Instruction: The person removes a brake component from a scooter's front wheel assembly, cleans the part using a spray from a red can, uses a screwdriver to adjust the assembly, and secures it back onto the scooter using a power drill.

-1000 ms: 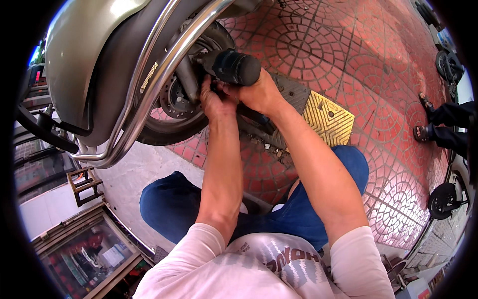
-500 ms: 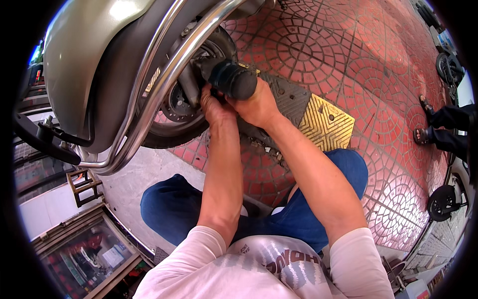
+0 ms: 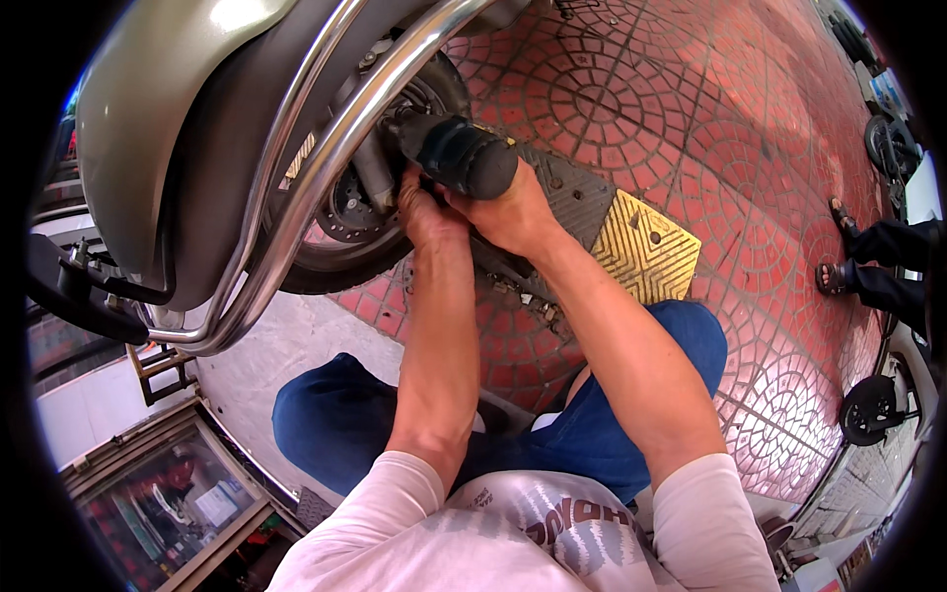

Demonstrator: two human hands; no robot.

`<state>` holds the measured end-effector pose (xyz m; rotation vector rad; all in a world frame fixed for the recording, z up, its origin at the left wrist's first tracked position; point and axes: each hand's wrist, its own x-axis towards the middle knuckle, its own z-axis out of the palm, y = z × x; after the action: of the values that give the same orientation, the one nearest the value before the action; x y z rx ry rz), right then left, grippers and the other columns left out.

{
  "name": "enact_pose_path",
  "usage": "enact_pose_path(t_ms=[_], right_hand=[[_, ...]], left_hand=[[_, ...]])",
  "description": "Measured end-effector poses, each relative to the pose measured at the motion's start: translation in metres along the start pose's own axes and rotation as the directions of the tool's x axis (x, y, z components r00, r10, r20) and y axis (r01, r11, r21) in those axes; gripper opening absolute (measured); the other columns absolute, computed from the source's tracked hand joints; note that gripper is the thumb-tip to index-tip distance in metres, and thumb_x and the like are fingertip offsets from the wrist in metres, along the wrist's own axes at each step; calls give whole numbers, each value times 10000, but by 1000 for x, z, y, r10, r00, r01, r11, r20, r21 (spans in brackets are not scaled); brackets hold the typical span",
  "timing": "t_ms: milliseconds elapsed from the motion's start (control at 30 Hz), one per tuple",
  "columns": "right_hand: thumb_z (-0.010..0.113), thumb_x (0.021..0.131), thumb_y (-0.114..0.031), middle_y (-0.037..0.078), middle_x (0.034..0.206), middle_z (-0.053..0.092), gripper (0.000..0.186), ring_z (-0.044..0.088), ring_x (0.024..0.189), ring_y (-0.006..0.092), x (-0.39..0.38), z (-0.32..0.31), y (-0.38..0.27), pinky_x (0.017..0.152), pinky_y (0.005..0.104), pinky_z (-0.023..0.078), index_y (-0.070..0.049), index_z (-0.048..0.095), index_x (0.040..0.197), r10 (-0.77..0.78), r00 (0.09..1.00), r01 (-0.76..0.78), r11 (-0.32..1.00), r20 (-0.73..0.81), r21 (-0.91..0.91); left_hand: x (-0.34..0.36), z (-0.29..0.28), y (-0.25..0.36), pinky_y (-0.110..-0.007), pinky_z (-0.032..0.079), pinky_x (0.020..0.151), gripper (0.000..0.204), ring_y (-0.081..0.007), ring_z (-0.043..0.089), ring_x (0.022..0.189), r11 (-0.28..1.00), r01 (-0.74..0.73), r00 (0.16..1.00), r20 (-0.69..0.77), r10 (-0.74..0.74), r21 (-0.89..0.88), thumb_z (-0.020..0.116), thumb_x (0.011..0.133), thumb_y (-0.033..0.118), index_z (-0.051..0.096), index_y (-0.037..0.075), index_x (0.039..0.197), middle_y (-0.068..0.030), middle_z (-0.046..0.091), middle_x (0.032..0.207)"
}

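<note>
A black power wrench [image 3: 459, 156] lies with its nose against the hub area of the scooter's wheel [image 3: 335, 259]. My right hand [image 3: 513, 212] is wrapped around its grip, behind the rounded rear end. Close beside it, my left hand [image 3: 426, 212] is under the tool's front, next to the grey fork leg [image 3: 373, 173]. Its fingers look curled in, but the tool and the wheel hide their tips and whatever they hold. A drilled brake disc [image 3: 347, 209] shows on the wheel. Where the tool meets the wheel is hidden.
The scooter's greenish-grey body [image 3: 148, 128] and chrome guard bars [image 3: 306, 187] rise at the left. A black-and-yellow rubber ramp [image 3: 646, 242] lies right of the wheel. Lower left stands a glass-topped case [image 3: 178, 503]. Another person's sandalled feet [image 3: 832, 276] are at the far right.
Both hands and the wrench stay at the wheel almost unmoved. The view has shifted slightly, and the tool's rear end sits a touch farther right.
</note>
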<state>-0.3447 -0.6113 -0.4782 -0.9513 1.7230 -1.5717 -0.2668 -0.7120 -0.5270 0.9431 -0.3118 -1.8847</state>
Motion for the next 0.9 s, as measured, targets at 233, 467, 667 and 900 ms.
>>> enact_pose_path(t_ms=[233, 467, 667, 900], right_hand=[[758, 796, -215, 247, 969, 737, 265, 699, 997, 435, -2, -3, -13, 863, 451, 559, -12, 738, 966, 85, 996, -83, 995, 31, -57], [774, 781, -231, 258, 1009, 735, 312, 696, 1042, 426, 0, -4, -13, 891, 452, 555, -19, 738, 1006, 143, 987, -142, 990, 72, -17], [806, 787, -200, 214, 957, 748, 294, 721, 949, 372, 0, -6, -16, 851, 420, 561, -19, 740, 1008, 153, 988, -149, 982, 30, -117], [821, 785, -173, 183, 951, 754, 293, 737, 918, 320, 7, -11, 0, 839, 395, 565, -23, 738, 1023, 62, 997, -62, 998, 40, -11]], left_hand=[[1, 1, 4, -255, 500, 574, 165, -103, 608, 625, 1000, 12, 998, 65, -12, 2, 618, 989, 254, 712, 132, 930, 32, 702, 804], [-3, 6, 8, -338, 596, 801, 212, -185, 715, 884, 999, 5, 1000, 17, -6, 54, 597, 983, 246, 723, 93, 1060, -43, 746, 1015], [-10, 9, 3, -376, 598, 950, 235, -206, 717, 1022, 999, 2, 992, 127, 3, -34, 598, 993, 228, 714, 74, 1128, -70, 736, 1123], [15, -2, 4, -296, 533, 610, 197, -115, 639, 661, 1000, 26, 998, -57, -27, -10, 614, 970, 259, 666, 163, 806, 58, 658, 730]])
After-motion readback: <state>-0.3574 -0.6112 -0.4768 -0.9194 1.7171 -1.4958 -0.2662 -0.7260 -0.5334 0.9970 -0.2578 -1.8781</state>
